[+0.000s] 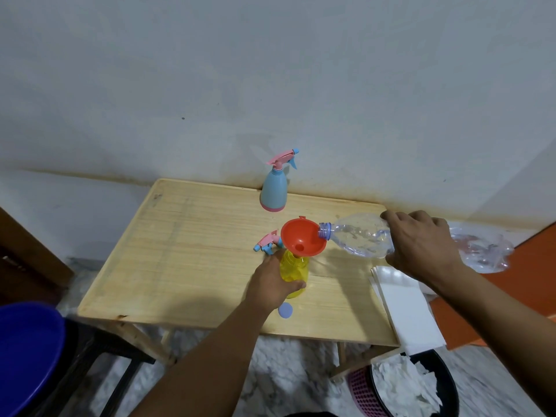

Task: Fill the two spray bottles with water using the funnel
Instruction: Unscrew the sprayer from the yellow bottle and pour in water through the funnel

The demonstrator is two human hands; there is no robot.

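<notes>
A yellow spray bottle (296,270) stands uncapped on the wooden table (186,242), with an orange funnel (302,239) seated in its neck. My left hand (272,284) grips the yellow bottle's body. My right hand (421,245) holds a clear plastic water bottle (361,237) tipped sideways, its open mouth over the funnel's rim. The yellow bottle's pink and blue spray head (267,242) lies on the table just left of the funnel. A blue spray bottle (274,191) with its pink head fitted stands at the table's back edge by the wall.
A round blue cap (285,310) lies near the table's front edge. White paper sheets (406,308) overhang the right front corner. A bin with crumpled tissue (409,386) sits below right. A blue tub (27,356) rests on a dark stool at left.
</notes>
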